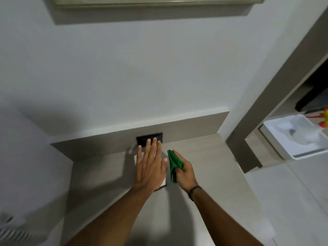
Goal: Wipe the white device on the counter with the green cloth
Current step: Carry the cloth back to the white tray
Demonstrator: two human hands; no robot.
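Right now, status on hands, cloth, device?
Left hand flat, open, over white device. Right hand gripping green cloth beside it. Device mostly hidden; counter path unobstructed.

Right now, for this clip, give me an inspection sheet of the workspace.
Surface: grey counter, bare around the hands.
Job's things: white device mostly hidden under the left hand; green cloth bunched, beside the device.
Clutter: nothing seen on the counter.
Grippers: left hand flat, open, over the device; right hand shut on the cloth.
Cables: nothing seen.
Surroundings: black wall plate behind the fingers; white tray and orange toy at right.
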